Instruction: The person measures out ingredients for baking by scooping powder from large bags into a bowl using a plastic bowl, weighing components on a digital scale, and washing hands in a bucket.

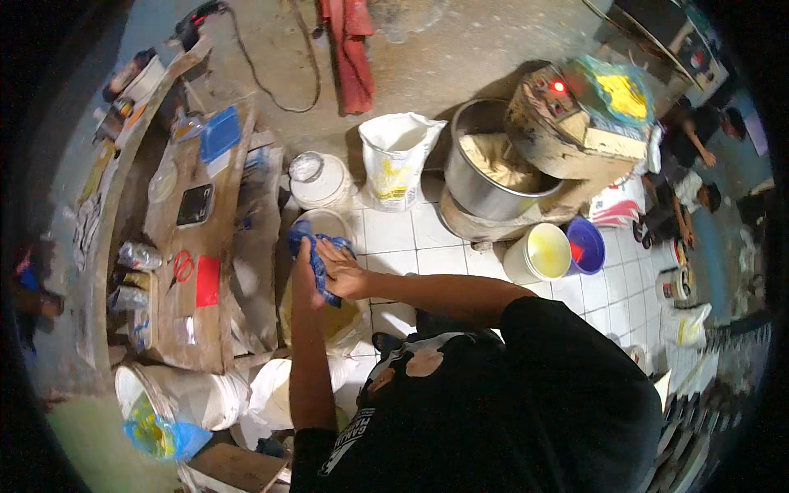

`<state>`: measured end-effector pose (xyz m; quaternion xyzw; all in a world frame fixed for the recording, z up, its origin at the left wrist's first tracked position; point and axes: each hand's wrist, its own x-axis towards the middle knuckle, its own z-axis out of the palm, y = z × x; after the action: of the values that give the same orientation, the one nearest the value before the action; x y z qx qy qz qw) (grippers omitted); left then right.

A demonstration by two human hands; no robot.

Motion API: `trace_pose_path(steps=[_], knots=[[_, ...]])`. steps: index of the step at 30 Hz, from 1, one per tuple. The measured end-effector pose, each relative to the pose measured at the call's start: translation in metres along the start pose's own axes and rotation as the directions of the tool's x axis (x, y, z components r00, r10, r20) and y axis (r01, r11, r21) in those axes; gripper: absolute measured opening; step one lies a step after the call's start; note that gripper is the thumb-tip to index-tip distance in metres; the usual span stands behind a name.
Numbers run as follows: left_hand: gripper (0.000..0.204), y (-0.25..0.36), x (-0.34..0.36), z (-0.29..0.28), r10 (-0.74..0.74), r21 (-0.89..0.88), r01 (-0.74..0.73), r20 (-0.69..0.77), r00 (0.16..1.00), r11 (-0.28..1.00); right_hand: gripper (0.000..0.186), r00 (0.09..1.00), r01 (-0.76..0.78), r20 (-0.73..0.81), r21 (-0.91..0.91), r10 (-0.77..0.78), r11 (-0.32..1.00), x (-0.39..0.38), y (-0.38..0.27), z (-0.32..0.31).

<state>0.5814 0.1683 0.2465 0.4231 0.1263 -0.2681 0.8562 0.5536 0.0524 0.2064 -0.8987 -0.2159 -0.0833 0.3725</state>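
Observation:
A crumpled blue patterned cloth [301,233] is bunched between my two hands. My left hand [307,275] is closed on it, with the fingers mostly hidden by the folds. My right hand [345,276] presses against the cloth from the right, its fingers lying over it and gripping it. Both hands are above a pale bucket [327,220] and a wide tub with yellowish contents [339,324], partly covered by my left forearm.
To the left, a wooden bench [168,283] holds red scissors [182,266], a phone-like dark device [195,205] and a blue lid [220,134]. Ahead stand a lidded white bucket [322,185], a white sack [393,164] and a mixer bowl with dough [468,177]. Rightward are a cream bucket [519,267] and a purple bucket [593,259]. Other people are at far right.

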Motion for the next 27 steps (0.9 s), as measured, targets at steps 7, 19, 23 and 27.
trace_pose_path(steps=[7, 19, 23, 27], knots=[[0.04, -0.042, -0.033, 0.055, -0.009, 0.692, -0.042, 0.069, 0.998, 0.721, 0.09, 0.924, -0.114, 0.372, 0.034, 0.094, 0.993, -0.025, 0.038, -0.086], [0.033, -0.126, -0.041, 0.157, -0.056, 0.613, -0.062, 0.171, 0.984, 0.788, 0.097, 0.819, -0.553, 0.406, 0.368, 0.405, 0.748, -0.122, 0.122, -0.208], [0.043, -0.195, -0.017, 0.206, -0.101, 0.436, 0.008, 0.19, 0.977, 0.9, 0.062, 0.776, -0.403, -0.077, 0.702, 0.625, 0.587, -0.133, 0.166, -0.203], [0.049, -0.25, 0.019, 0.258, -0.019, 0.042, 0.008, 0.285, 0.958, 0.999, 0.053, 0.919, -0.159, -0.145, 0.712, 0.366, 0.683, -0.158, 0.171, -0.188]])
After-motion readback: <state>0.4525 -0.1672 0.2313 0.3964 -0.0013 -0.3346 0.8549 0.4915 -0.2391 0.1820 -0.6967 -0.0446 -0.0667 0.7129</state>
